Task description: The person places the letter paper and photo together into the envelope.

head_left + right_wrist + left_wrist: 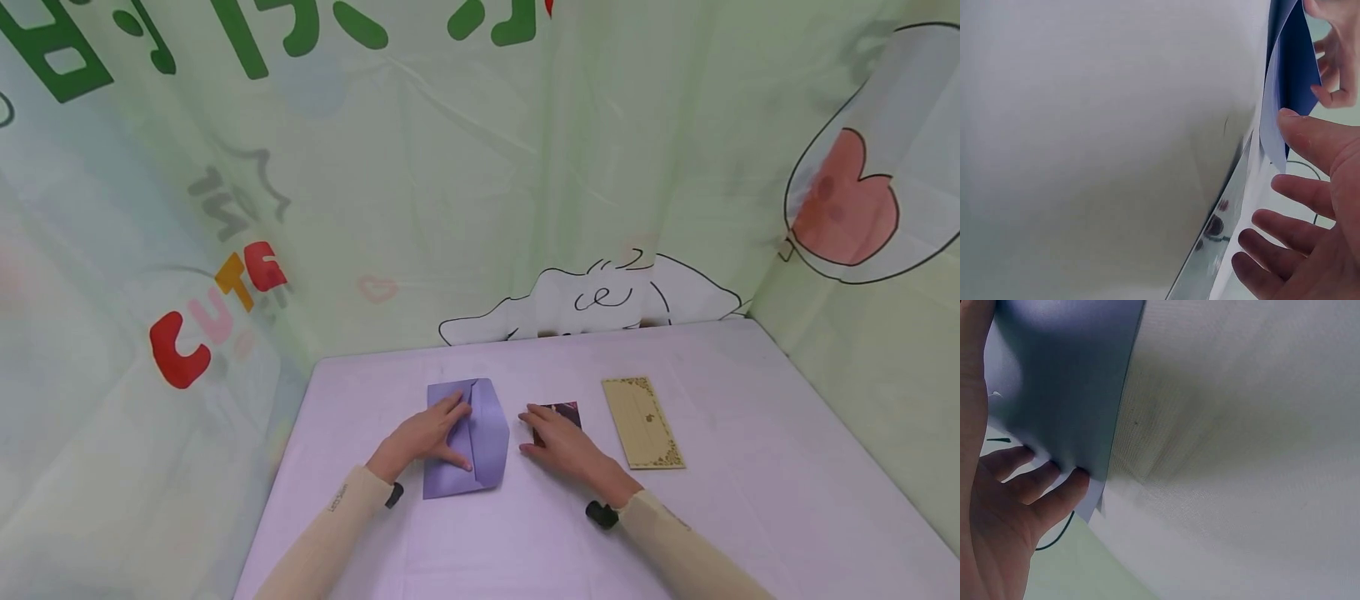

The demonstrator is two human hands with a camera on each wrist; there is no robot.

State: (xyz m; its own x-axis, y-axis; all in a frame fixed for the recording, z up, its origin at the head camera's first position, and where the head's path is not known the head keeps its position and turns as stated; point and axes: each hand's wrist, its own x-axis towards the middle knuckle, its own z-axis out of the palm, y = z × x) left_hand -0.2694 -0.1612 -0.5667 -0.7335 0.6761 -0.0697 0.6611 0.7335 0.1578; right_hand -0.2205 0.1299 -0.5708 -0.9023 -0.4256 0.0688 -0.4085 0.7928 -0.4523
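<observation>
A purple envelope (pixel 491 442) lies on the table, its pointed flap folded out to the right. My left hand (pixel 431 433) rests on the envelope's body, fingers spread, fingertips and thumb close to the opening edge. In the left wrist view its fingertips touch the envelope (pixel 1066 394). To the right, my right hand (pixel 566 454) reaches over a small dark picture card (pixel 567 412) and covers much of it. Its fingers are loosely extended and apart in the right wrist view, with the glossy card (pixel 1213 234) beyond the fingertips.
A tan card with ornamental corners (pixel 643 423) lies on the table to the right of my right hand. The table (pixel 735 500) has a pale lilac cover. Printed curtains (pixel 450 183) hang behind it and along both sides.
</observation>
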